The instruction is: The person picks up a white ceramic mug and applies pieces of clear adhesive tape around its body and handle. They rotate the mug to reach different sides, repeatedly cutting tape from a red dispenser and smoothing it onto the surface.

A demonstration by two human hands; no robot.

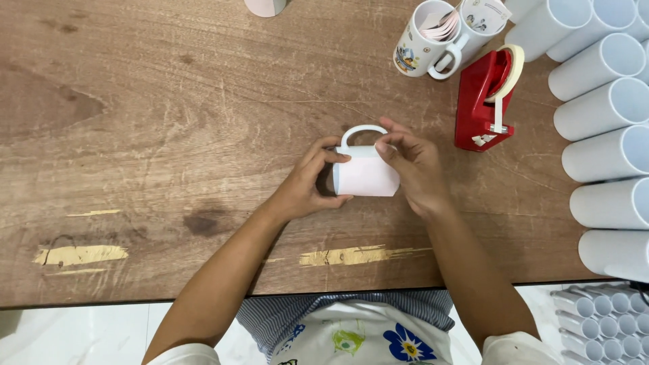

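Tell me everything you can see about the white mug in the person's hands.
The white mug lies on its side over the wooden table, its handle pointing away from the person. A pale sheet wraps its body. It looks ceramic. The left hand cups its open end; the right hand presses the sheet near the handle.

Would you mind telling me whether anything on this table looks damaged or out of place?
Only the wooden table itself: its surface is worn through in pale yellowish patches near the front edge. The mug lies on its side between both hands, deliberately held.
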